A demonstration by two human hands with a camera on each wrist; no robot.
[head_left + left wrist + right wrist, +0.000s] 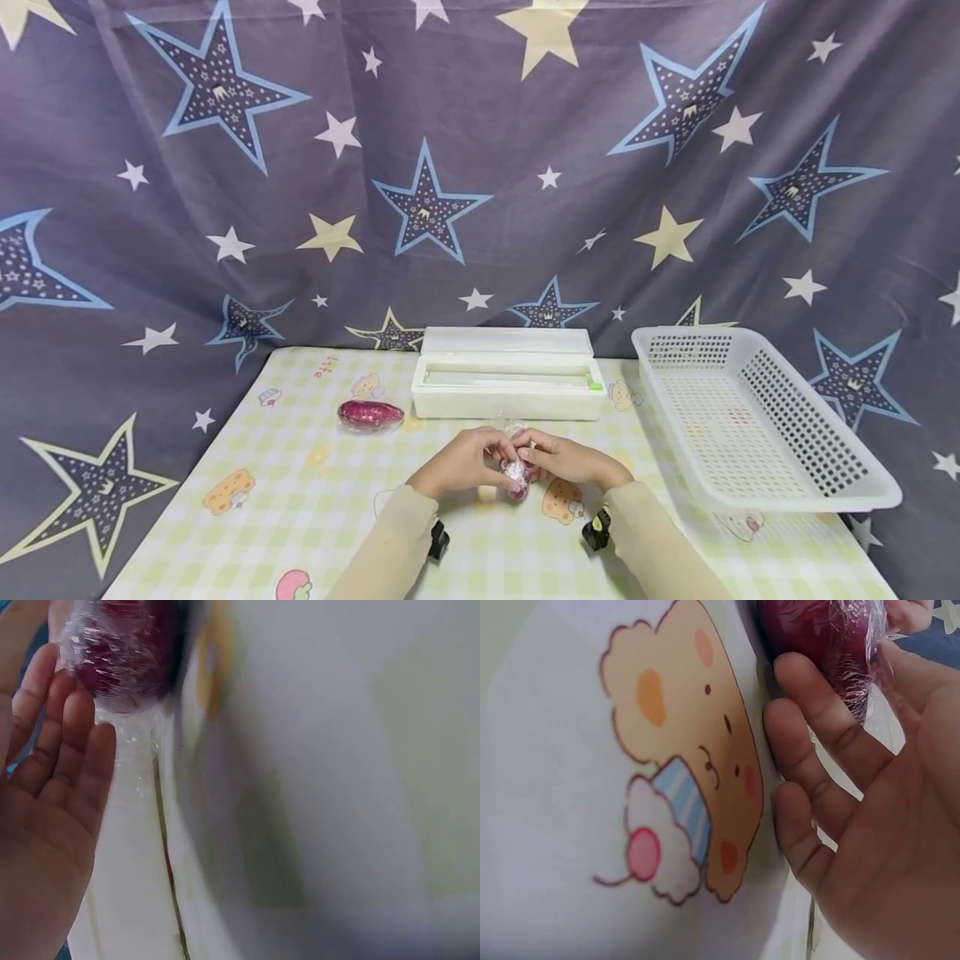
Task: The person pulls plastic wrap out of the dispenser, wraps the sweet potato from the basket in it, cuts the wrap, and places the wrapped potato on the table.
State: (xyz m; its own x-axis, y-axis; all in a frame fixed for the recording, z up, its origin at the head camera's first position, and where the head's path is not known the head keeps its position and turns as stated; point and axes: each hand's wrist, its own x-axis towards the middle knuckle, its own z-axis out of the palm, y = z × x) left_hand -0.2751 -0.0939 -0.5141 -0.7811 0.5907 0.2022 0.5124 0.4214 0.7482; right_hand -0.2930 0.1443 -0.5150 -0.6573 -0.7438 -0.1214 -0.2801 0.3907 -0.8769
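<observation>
Both hands are at a dark red, smooth item in clear cling film (516, 472), just in front of the white box. The film is crinkled and shiny; what exactly the item is, I cannot tell. My left hand (474, 459) grips it from the left, thumb at the near side. From the right, my right hand (567, 457) pinches the film at its upper side. In the left wrist view the wrapped item (124, 652) is beyond the left fingertips. The right wrist view has its red side (810, 634) against the right index finger, with loose film beside it.
A long dark red wrapped item (371, 414) lies on the checked tablecloth (315, 517) at left. Behind the hands stands a white film dispenser box (510, 406), lid raised, with a green slider. At right is a white perforated basket (795, 502). A star-patterned curtain (480, 108) hangs behind.
</observation>
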